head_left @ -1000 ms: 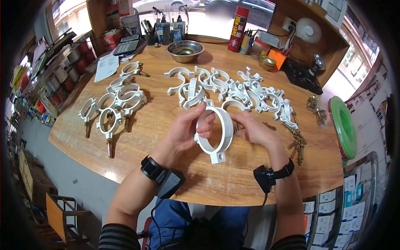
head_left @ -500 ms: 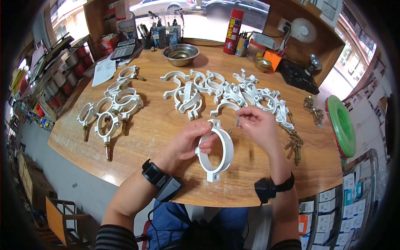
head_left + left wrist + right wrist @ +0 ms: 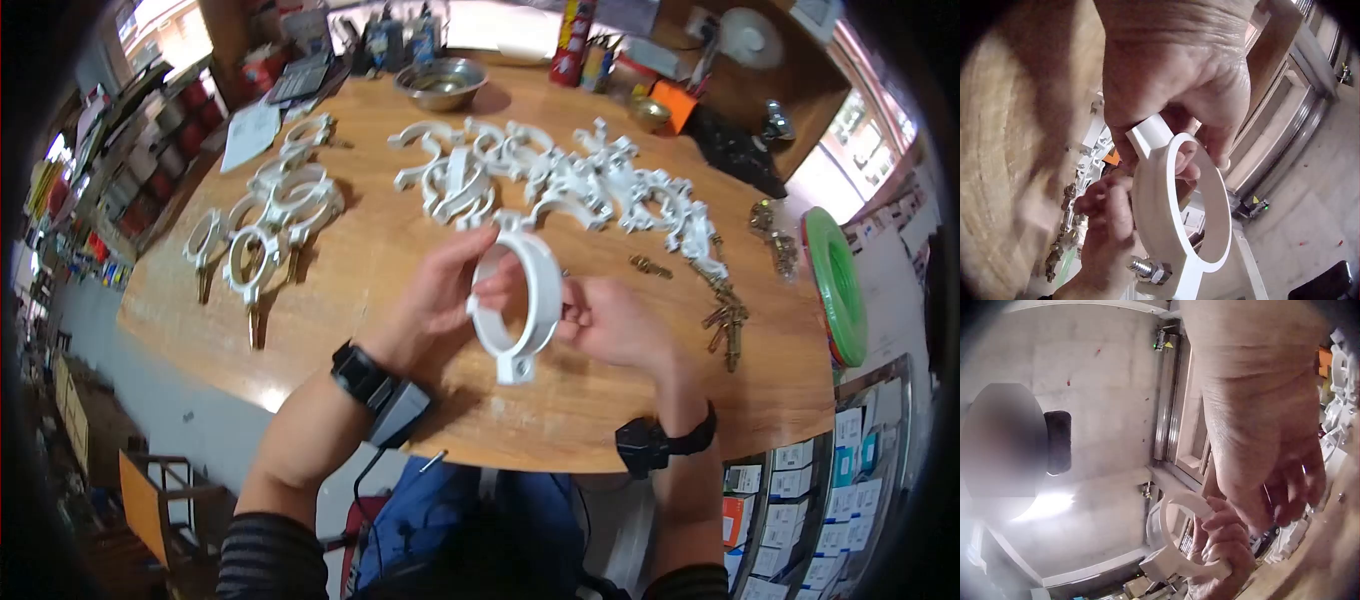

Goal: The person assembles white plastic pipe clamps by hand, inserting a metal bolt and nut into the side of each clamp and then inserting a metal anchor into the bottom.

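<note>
In the head view, my left hand [image 3: 455, 280] grips a white pipe clamp ring [image 3: 545, 300] by its left side, upright above the table. My thumb lies near its top lug and fingertips show inside the ring. A bolt end with a nut [image 3: 1159, 273] sticks out of a lug in the left wrist view. My right hand [image 3: 615, 318] is close beside the ring's right side, fingers curled; I cannot tell whether anything is between the fingertips. A small silver rod-like piece [image 3: 433, 461] shows at the table's front edge, overlapping my lap.
Finished-looking clamps with brass-coloured bolts [image 3: 253, 262] stand at the left. Loose white clamp halves [image 3: 570, 200] lie in a heap behind my hands. Anchor bolts [image 3: 733, 325] lie at the right, near green coiled tubing [image 3: 838, 290]. A metal bowl [image 3: 440, 84] is at the back.
My right hand, which pinched a small metal piece away from the ring, has come back down to the ring's right side. The silver rod-like piece has appeared near my lap. The view has tilted downward.
</note>
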{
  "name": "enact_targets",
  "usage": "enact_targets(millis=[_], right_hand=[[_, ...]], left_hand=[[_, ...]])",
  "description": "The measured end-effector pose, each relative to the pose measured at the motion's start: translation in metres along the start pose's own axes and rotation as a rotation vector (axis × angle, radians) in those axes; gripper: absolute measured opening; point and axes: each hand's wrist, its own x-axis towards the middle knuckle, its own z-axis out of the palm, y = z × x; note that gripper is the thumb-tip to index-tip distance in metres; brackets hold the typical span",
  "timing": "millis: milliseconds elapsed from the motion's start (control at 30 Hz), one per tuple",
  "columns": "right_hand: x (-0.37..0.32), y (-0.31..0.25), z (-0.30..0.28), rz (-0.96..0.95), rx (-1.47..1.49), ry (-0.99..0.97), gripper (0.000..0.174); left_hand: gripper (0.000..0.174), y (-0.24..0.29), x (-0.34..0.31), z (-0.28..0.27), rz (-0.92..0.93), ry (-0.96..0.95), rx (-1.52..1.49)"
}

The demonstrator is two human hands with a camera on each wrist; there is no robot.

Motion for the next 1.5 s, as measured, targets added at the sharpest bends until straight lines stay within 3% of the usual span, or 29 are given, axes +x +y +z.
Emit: enact_targets(millis=[33,200,267,400,667,833,933,1067,1167,1200,1233,1300,1433,1500], right_hand=[[-0.002,-0.003,0.004,0.05,-0.052,-0.139,0.013],[-0.004,-0.002,0.013,-0.029,-0.214,-0.21,0.013],[-0.01,-0.003,0.017,-0.152,-0.035,-0.158,0.014],[-0.017,-0.016,0.033,-0.217,-0.005,-0.218,0.017],[-0.031,-0.03,0.056,-0.19,-0.08,-0.241,0.015],[-0.049,-0.047,0.051,-0.299,-0.212,-0.23,0.018],[-0.06,-0.06,0.051,-0.228,-0.157,-0.327,0.021],[-0.068,-0.066,0.074,-0.364,-0.079,-0.336,0.024],[-0.07,-0.082,0.09,-0.372,-0.074,-0.409,0.024],[-0.068,-0.081,0.097,-0.414,-0.097,-0.434,0.023],[-0.067,-0.083,0.104,-0.438,-0.096,-0.454,0.023],[-0.063,-0.087,0.119,-0.399,-0.105,-0.507,0.02],[-0.051,-0.083,0.157,-0.508,-0.02,-0.613,0.017],[-0.041,-0.087,0.179,-0.538,-0.016,-0.665,0.016]], left_hand=[[0.025,0.0,0.0,0.007,0.013,0.031,-0.001],[0.021,0.011,0.005,0.001,0.036,-0.119,0.006],[0.024,0.013,0.006,-0.004,0.059,-0.097,0.061],[0.019,0.02,0.002,0.001,0.106,-0.119,0.133],[0.028,0.025,-0.004,0.007,0.165,-0.189,0.113],[0.029,0.031,-0.025,0.021,0.185,-0.251,0.16],[0.031,0.04,-0.068,0.03,0.237,-0.215,0.151],[0.033,0.054,-0.164,0.034,0.307,-0.031,0.103],[0.034,0.061,-0.244,0.028,0.419,0.103,0.254],[0.035,0.06,-0.27,0.034,0.465,0.209,0.26],[0.047,0.055,-0.29,0.038,0.55,0.461,0.288],[0.044,0.049,-0.335,0.035,0.674,0.554,0.286],[0.035,0.019,-0.407,0.037,0.842,0.618,0.226],[0.041,0.002,-0.43,0.048,0.944,0.631,0.162]])
